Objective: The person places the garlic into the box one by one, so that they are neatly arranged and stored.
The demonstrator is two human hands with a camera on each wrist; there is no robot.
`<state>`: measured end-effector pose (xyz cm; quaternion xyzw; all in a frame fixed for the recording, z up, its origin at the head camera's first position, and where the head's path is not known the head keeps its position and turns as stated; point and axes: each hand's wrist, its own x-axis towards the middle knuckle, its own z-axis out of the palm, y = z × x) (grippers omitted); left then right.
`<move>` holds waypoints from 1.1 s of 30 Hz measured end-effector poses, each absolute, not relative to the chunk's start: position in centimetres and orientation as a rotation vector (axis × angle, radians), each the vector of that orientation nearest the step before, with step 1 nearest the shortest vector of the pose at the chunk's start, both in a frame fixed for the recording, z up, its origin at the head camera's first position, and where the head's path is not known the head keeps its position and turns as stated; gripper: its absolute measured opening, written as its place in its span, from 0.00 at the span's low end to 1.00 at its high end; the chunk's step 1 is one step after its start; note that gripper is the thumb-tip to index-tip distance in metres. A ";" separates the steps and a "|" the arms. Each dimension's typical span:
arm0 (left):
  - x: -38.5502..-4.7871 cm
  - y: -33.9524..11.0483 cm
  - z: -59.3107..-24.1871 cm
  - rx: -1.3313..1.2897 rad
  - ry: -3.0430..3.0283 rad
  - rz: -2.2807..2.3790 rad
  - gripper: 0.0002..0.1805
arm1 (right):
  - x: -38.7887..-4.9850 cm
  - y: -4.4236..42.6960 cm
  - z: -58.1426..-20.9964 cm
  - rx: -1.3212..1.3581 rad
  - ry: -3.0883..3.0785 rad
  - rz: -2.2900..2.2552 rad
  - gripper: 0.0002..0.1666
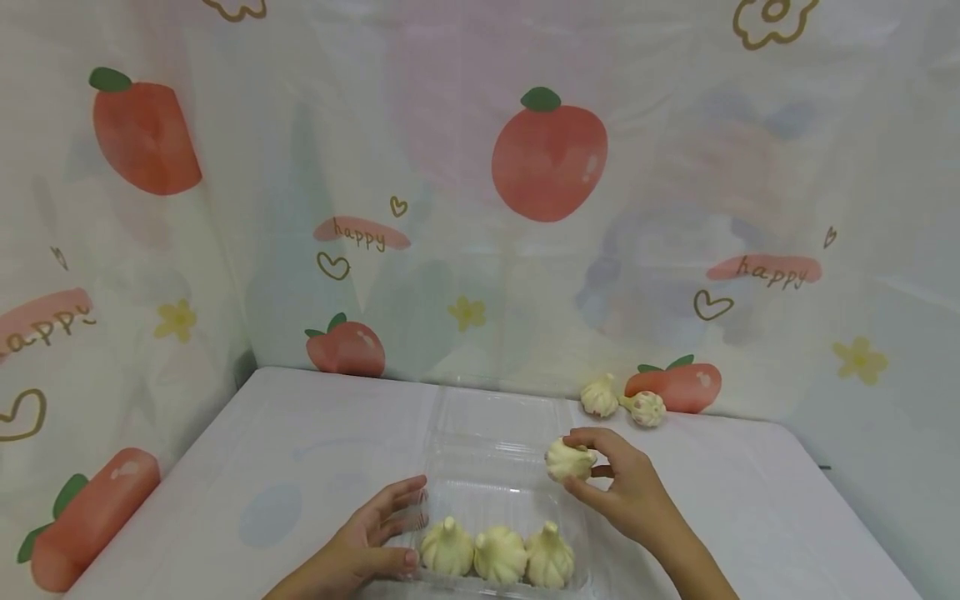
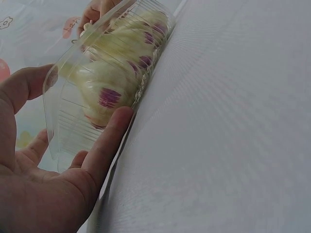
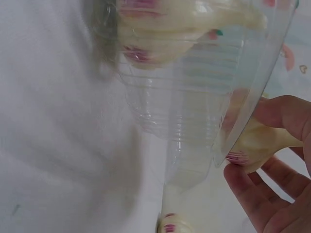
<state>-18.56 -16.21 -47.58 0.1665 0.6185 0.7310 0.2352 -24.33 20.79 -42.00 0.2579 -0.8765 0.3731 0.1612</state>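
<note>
A clear plastic box [image 1: 487, 500] stands on the table with its lid folded back, and a row of three garlic bulbs [image 1: 501, 553] sits along its near side. My left hand [image 1: 378, 533] rests against the box's left wall, thumb and fingers spread; in the left wrist view a fingertip [image 2: 121, 114] touches the plastic beside a bulb. Above the box's right side, my right hand [image 1: 622, 483] pinches another garlic bulb [image 1: 567, 461] between thumb and fingers. Seen from the right wrist, that bulb [image 3: 260, 141] is partly behind the clear rim.
Two more garlic bulbs [image 1: 600, 396] lie at the back of the table, right of the open lid [image 1: 502, 417]. A patterned cloth [image 1: 465, 275] hangs behind the table, and another part of it runs along the left side.
</note>
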 end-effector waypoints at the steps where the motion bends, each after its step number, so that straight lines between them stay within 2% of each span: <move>1: -18.6 -16.2 -47.6 0.457 1.697 2.005 0.45 | -24.3 20.7 -42.0 0.743 -2.506 1.063 0.30; 26: -18.7 -16.3 -47.6 0.494 1.737 1.990 0.45 | -23.3 19.4 -42.3 1.085 -2.525 0.620 0.34; 33: -18.7 -16.2 -47.5 0.477 1.728 1.994 0.45 | -23.0 19.1 -42.3 1.164 -2.532 0.578 0.31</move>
